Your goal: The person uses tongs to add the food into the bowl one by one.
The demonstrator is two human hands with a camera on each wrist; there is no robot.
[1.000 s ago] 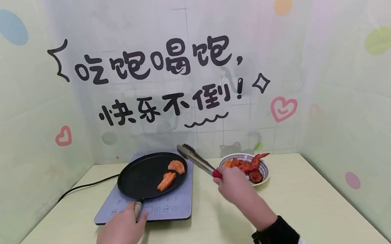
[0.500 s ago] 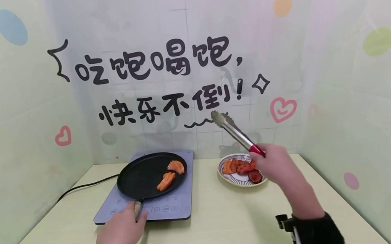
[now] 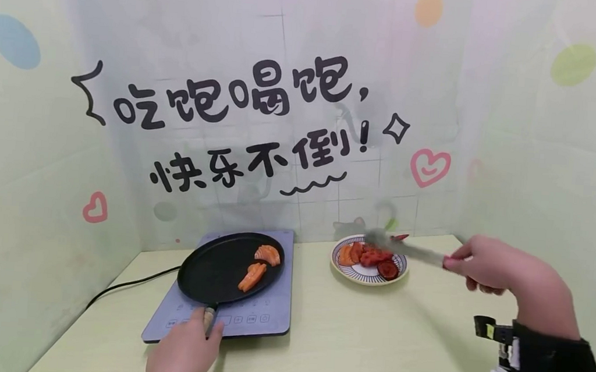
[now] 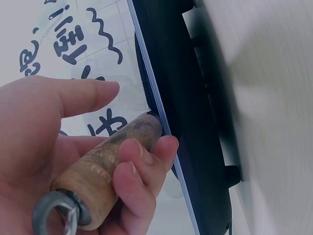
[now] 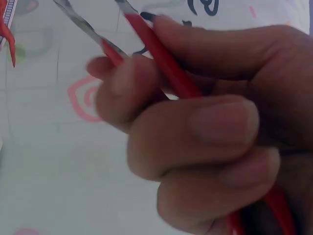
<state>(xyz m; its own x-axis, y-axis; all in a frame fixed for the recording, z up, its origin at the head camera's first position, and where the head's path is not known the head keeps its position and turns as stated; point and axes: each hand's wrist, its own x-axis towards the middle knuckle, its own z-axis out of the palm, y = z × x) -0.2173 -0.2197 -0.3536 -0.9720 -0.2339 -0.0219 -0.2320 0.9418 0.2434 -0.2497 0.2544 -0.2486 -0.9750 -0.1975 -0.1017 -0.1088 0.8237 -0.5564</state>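
Black lettering [image 3: 269, 87] marks the backdrop [image 3: 289, 27]. Fingers of the right hand [image 3: 501, 269] grip red-handled tongs [image 3: 419, 253], blurred ends seen against a plate [image 3: 360, 279] of food [image 3: 375, 257]; those of the left hand [image 3: 184, 346] curl round the wooden handle [image 4: 100, 169] of a black pan [image 3: 213, 267] holding two orange slices [image 3: 268, 255] on a cooker [image 3: 280, 307].

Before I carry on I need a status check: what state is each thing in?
left hand: fingers curled round the pan handle
right hand: gripping the tongs
tongs: arms apart at the grip; tips blurred
pan: upright on the cooktop
orange pieces: lying in the pan
cooktop: standing on the table; power unclear
plate: upright, holding food
cord: plug end not visible
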